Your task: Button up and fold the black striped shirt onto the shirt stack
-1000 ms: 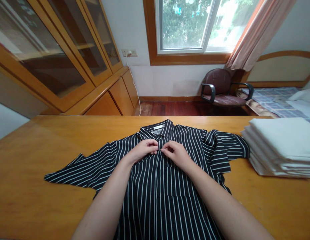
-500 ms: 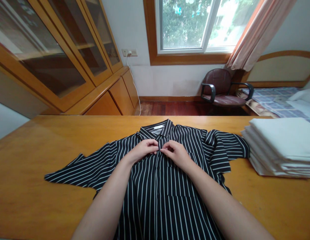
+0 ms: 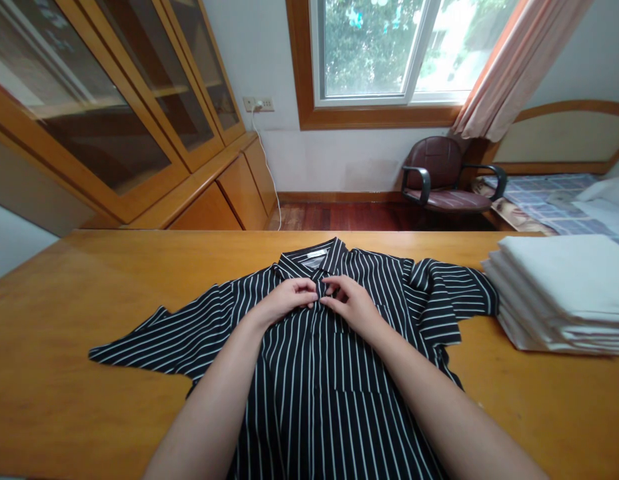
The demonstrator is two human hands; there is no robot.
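A black shirt (image 3: 299, 373) with white stripes lies front side up, its collar away from me and its sleeves spread to both sides. Just below the collar, my left hand (image 3: 293, 295) pinches the front placket with thumb and fingers. Close beside it, my right hand (image 3: 352, 303) is at the same placket, its thumb near the cloth edge and its index finger lifted a little apart. Any button between the fingertips is too small to make out. A chest pocket sits below my right hand.
The shirt rests on a wooden table (image 3: 54, 320). A stack of folded white cloth (image 3: 564, 287) stands at the right, touching the right sleeve's end. Beyond the table are a glass-door cabinet (image 3: 154, 153), a maroon chair (image 3: 439, 173) and a bed (image 3: 549, 193).
The index finger of my right hand has risen and opened slightly away from the thumb. My left hand and the shirt stay nearly still.
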